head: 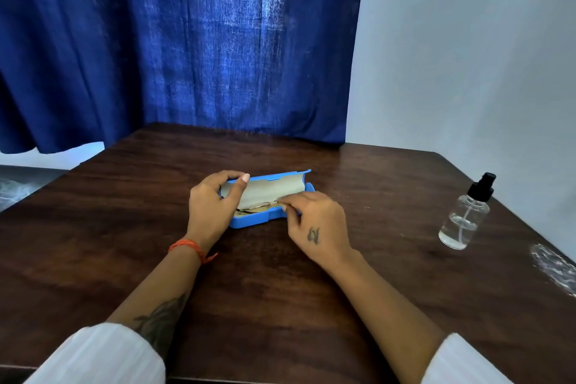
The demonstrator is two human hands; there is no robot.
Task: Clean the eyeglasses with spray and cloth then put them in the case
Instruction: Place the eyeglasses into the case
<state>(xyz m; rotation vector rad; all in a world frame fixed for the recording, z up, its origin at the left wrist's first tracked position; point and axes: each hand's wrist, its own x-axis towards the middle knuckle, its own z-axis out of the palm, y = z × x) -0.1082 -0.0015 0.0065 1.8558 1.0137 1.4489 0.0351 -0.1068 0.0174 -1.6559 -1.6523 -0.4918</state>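
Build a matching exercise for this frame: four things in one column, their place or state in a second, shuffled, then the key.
Things:
1. case
2. glasses
3. spray bottle
4. left hand

Place or state:
A. upright, far right of the table
B. open, mid-table
C. holds the lid's left end
D. lying inside the case

Pairs: 1-B, 2-D, 3-A, 4-C

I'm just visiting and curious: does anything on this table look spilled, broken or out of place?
Nothing looks broken or spilled. The spray bottle stands upright, apart at the table's right side. The left hand holds the blue case open; the right hand pinches the eyeglasses inside. No cloth shows.
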